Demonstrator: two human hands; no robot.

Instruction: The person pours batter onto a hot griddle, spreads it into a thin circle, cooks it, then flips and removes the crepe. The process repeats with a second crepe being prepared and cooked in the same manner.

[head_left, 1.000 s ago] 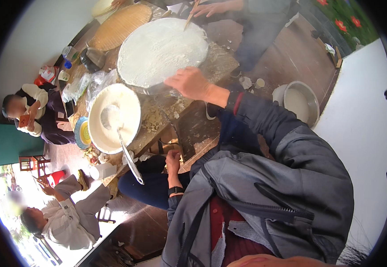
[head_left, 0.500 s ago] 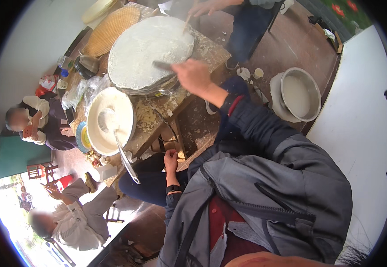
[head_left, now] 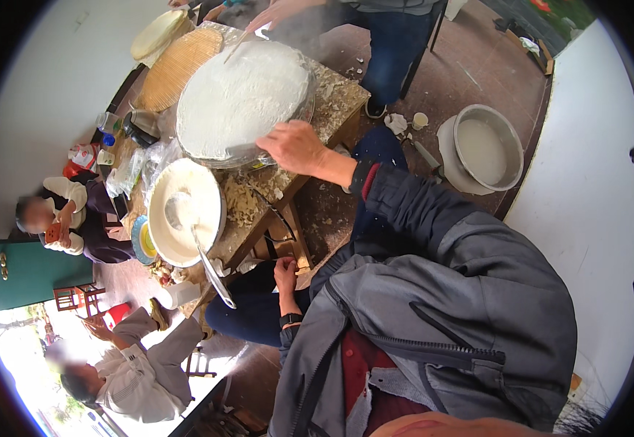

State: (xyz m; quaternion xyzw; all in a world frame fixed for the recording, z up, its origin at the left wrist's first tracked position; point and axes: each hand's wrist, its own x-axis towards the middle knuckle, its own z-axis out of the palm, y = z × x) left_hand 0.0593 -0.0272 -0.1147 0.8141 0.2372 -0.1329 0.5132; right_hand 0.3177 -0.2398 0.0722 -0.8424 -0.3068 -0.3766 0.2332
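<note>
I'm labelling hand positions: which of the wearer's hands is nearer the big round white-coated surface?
Right. The right hand is at the near edge of the round white-coated surface; the left hand is well back, near the wearer's body.

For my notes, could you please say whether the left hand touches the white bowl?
Apart: the head view shows part of the table between left hand and white bowl.

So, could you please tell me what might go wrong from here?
The right hand is at the near edge of the round white-coated plate; if the haze beyond is steam, a burn seems possible. The ladle sticks out past the bowl, so an arm might knock it.
</note>
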